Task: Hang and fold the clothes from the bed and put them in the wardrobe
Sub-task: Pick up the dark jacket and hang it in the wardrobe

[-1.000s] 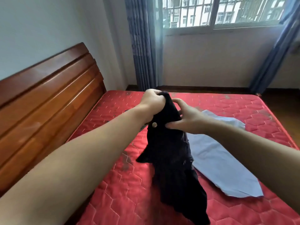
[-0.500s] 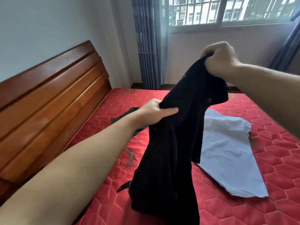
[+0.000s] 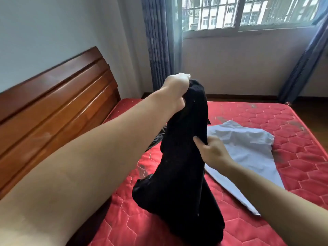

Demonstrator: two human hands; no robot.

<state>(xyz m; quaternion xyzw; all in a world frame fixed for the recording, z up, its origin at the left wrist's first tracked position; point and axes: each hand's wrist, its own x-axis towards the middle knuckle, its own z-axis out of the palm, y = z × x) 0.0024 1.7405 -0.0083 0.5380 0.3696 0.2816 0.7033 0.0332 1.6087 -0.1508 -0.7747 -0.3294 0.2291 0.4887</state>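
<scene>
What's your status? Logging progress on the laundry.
Left hand grips black garment top, held up. Right hand pinches its side. White shirt on red mattress. Nothing in the way.

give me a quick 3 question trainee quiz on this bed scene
1. True or false: the left hand grips the top of the black garment.
2. What lies flat on the mattress to the right of it? A) white garment B) towel C) pillow
3. Fill in: the right hand holds the black garment at its ____ (top / middle).

Key: 1 true; 2 A, the white garment; 3 middle.
</scene>
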